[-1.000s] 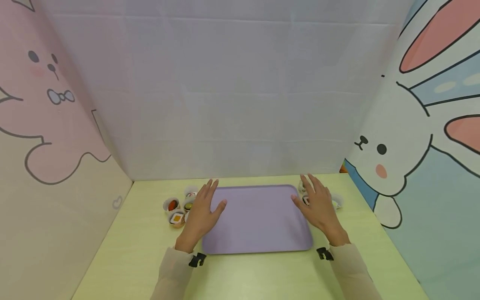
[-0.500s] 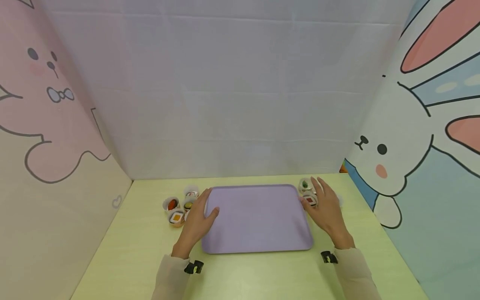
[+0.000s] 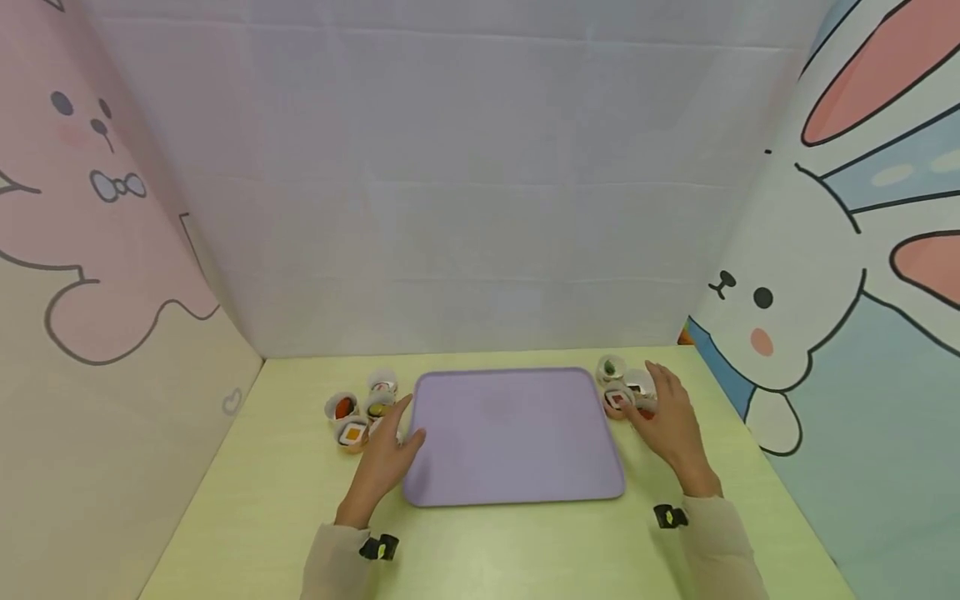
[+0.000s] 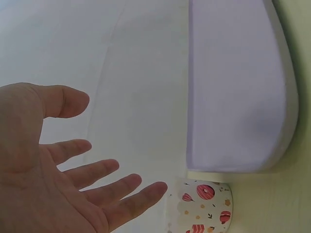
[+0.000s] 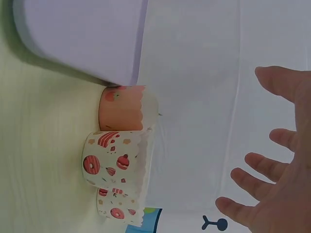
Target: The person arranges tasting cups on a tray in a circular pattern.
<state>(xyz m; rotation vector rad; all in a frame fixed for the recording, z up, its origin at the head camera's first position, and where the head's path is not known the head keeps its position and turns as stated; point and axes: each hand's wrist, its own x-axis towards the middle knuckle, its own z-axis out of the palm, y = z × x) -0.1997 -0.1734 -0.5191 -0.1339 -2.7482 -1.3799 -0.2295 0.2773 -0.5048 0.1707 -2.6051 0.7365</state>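
Note:
A light purple tray [image 3: 517,437] lies between my hands in the head view. At its left edge my left hand [image 3: 382,462] hovers with fingers spread, close to several paper baking cups. One of these cups holds a red piece [image 3: 345,407], another a sushi-like piece with an orange centre [image 3: 353,434]. Past the tray's right side, my right hand [image 3: 673,429] is held over a second group of cups and partly covers them. A red-centred sushi-like piece [image 3: 617,401] shows in one cup there. Both wrist views show bare palms with relaxed fingers; the left wrist view shows a patterned cup [image 4: 206,204].
A pale yellow-green table [image 3: 510,550] carries everything. Behind it hangs a white cloth [image 3: 480,208], with cartoon-printed panels on the left and right. In the right wrist view an orange baking cup [image 5: 121,109] stands right beside the tray corner.
Both hands have moved apart and lower: the left one leftward off the tray, the right one rightward over the cups. More of the right-hand cups now show. Tray and cups have stayed put.

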